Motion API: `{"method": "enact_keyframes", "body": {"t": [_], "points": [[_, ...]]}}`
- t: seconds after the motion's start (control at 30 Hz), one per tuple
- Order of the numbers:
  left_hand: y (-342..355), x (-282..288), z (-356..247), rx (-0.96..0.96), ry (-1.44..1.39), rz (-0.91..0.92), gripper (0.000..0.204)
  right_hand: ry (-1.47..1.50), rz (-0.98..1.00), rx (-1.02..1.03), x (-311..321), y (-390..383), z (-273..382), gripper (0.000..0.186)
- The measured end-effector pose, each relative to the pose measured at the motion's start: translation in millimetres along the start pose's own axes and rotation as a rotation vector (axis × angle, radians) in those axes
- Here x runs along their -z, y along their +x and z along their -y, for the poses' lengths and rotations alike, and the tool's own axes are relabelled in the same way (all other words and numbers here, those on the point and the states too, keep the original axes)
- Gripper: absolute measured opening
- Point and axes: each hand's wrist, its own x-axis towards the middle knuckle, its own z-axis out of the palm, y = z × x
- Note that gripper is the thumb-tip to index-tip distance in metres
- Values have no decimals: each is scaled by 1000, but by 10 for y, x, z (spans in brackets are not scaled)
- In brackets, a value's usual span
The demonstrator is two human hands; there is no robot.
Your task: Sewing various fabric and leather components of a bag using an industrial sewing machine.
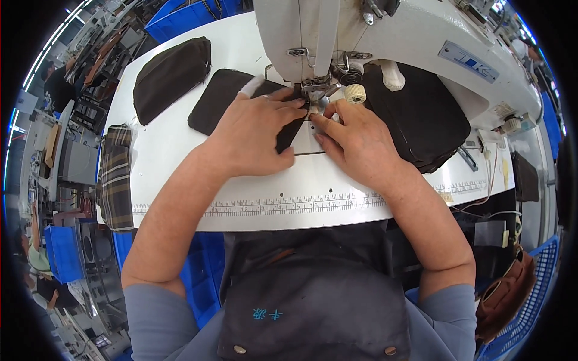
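Note:
A dark brown fabric panel [218,102] with rounded corners lies on the white sewing machine table, its right edge at the presser foot [314,90]. My left hand [256,129] rests flat on this panel with fingers spread; one finger has a white covering on its tip. Just right of the needle area, my right hand [360,137] has its fingers bent, index fingertip and thumb close together beside the panel's edge. Whatever lies between those fingers is hidden. The sewing machine [415,36] stands over both hands.
Another dark panel [173,78] lies at the far left. A stack of dark panels [421,114] sits under the machine arm at right. Plaid cloth [115,177] hangs over the left edge. A ruler strip [295,206] runs along the front; a blue bin [186,23] stands behind.

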Motion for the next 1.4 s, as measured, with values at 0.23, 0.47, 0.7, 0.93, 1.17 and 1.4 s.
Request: {"method": "enact_keyframes", "body": {"t": [0.23, 0.47, 0.7, 0.93, 1.17, 1.4], "points": [[-181, -275, 212, -130, -226, -142, 78, 25, 12, 33, 9, 16, 26, 28], [-195, -180, -107, -10, -149, -78, 81, 30, -34, 34, -7, -16, 8, 19], [-208, -8, 16, -49, -198, 35, 77, 73, -16, 118, 91, -85, 31, 18], [-267, -112, 58, -160, -299, -41, 61, 142, -9, 181, 133, -129, 133, 26], [-265, -288, 99, -222, -449, -275, 24, 123, 53, 209, 141, -135, 189, 22], [-260, -309, -4, -114, -506, -301, 22, 139, -32, 186, 73, -115, 178, 15]]}}
